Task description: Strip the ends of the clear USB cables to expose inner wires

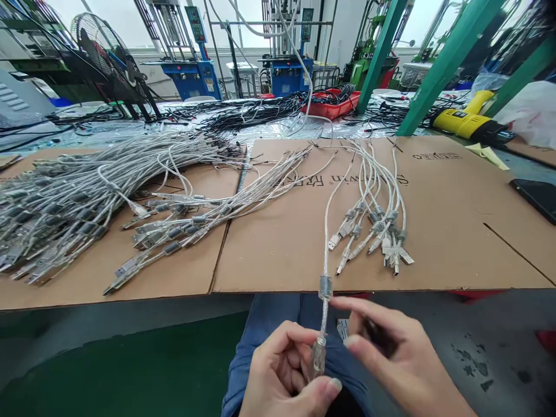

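My left hand point(289, 370) pinches the clear plug end of a USB cable point(327, 237) over my lap, in front of the cardboard's near edge. The cable runs up from it through a grey ferrite bead point(325, 286) onto the cardboard. Beside that bead is my right hand point(386, 347), its index finger stretched toward the cable and its thumb apart, holding nothing that I can see. A small bunch of similar cables point(377, 220) lies to the right, plugs toward me. Left of centre rests another bundle of cables point(208, 217), and a large heap of cables point(65, 202) covers the far left.
Cardboard sheets point(452, 231) cover the near table. Behind them are black cables point(243, 113), a red tray point(332, 107) and green posts point(443, 69). A yellow heat gun point(460, 121) and a black phone point(536, 197) lie at right. A fan point(108, 58) stands back left.
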The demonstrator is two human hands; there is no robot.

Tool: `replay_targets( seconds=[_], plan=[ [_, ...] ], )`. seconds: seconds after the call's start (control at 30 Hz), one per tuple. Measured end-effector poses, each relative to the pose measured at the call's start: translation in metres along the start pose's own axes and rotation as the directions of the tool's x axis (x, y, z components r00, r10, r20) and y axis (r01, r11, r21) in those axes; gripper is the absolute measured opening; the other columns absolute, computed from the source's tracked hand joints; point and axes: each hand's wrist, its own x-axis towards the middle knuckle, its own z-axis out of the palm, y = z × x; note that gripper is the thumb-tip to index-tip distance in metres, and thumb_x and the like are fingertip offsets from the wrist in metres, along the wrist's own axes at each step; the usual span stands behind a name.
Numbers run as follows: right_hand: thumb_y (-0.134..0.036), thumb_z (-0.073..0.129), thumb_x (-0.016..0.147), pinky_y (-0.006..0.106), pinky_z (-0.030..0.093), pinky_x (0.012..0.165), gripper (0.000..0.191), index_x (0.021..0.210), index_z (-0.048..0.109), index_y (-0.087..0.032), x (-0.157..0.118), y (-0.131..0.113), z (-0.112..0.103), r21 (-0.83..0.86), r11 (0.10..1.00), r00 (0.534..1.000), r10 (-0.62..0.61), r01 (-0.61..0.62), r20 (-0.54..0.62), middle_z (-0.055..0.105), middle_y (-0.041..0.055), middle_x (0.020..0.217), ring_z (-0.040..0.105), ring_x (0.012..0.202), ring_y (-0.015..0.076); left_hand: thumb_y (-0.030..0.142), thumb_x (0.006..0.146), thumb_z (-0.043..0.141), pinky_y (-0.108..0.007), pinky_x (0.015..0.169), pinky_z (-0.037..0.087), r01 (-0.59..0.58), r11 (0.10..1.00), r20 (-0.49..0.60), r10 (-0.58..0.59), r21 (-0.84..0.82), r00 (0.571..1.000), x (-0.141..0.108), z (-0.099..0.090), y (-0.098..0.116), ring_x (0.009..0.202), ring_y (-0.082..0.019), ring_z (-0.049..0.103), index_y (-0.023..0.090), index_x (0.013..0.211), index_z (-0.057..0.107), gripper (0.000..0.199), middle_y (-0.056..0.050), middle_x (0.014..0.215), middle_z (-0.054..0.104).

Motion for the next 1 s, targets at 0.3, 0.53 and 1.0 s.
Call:
replay_targets(
  seconds=[0.3, 0.53, 1.0],
  plan=[
    [-0.043, 0.073, 0.072, 0.018, 0.019, 0.039, 0.039, 0.1, 0.067, -0.017, 0.031, -0.001, 0.011, 0.368, 0.912, 0.98, 0.198, -0.181, -0.008, 0.039, -0.0073, 0.057, 0.022, 0.043, 0.0041, 0.035, 0.052, 0.084, -0.008, 0.044, 0.033, 0.123, 0.992, 0.208, -0.126, 0.024, 0.97, 0.003, -0.003, -0.002, 0.047, 0.0, 0.042, 0.014, 0.076, 0.055, 0.043, 0.005, 0.055, 0.053],
    [-0.04, 0.077, 0.069, 0.018, 0.019, 0.038, 0.036, 0.095, 0.069, -0.017, 0.03, -0.008, 0.013, 0.429, 0.879, 0.973, 0.232, -0.21, 0.001, 0.057, -0.001, 0.064, 0.028, 0.045, 0.0042, 0.024, 0.056, 0.083, -0.008, 0.045, 0.036, 0.133, 0.981, 0.292, -0.086, -0.144, 0.952, 0.003, -0.005, -0.014, 0.046, 0.001, 0.047, 0.014, 0.081, 0.058, 0.037, 0.002, 0.059, 0.061],
    [-0.044, 0.077, 0.066, 0.018, 0.028, 0.04, 0.038, 0.09, 0.065, -0.016, 0.033, -0.003, 0.014, 0.381, 0.91, 0.983, 0.183, -0.166, -0.009, 0.056, -0.0013, 0.061, 0.04, 0.048, 0.0079, 0.02, 0.06, 0.08, -0.007, 0.05, 0.045, 0.146, 0.969, 0.365, -0.064, -0.2, 0.929, 0.002, -0.01, -0.014, 0.052, -0.003, 0.059, 0.012, 0.085, 0.065, 0.03, -0.004, 0.065, 0.071]
  ],
)
